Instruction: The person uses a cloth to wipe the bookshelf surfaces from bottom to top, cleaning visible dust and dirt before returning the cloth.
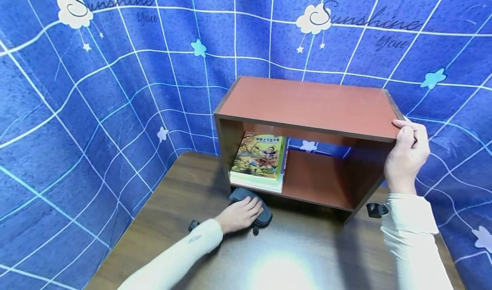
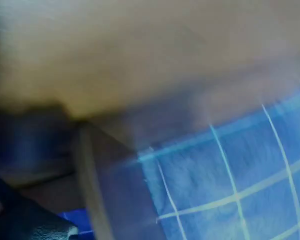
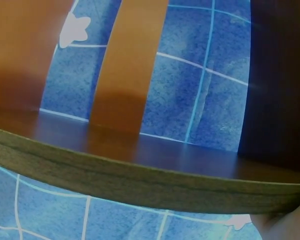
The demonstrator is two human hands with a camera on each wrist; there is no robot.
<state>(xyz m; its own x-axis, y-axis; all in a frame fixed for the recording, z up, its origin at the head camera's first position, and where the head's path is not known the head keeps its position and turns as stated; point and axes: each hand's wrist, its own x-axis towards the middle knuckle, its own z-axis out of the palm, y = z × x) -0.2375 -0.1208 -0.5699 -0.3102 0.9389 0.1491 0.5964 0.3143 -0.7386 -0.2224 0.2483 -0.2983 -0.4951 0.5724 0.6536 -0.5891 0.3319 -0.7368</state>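
Note:
In the head view my left hand [image 1: 240, 215] lies over a dark grey pouch-like case [image 1: 265, 216] on the table, its fingers bent over the case's upper side. The case sits just in front of the lower left of a small brown shelf unit [image 1: 307, 106]. My right hand [image 1: 408, 157] grips the unit's upper right front corner. Inside, at the left, lies a stack of books [image 1: 257, 157] with a colourful illustrated cover on top. The left wrist view is blurred, with a dark edge of the case [image 2: 35, 222] at its lower left.
The wooden table [image 1: 184, 183] reaches around the shelf unit and toward me. A blue curtain [image 1: 127, 68] with white grid lines hangs behind and at both sides. From the right wrist, the unit's side panel [image 3: 140, 180] and open back show.

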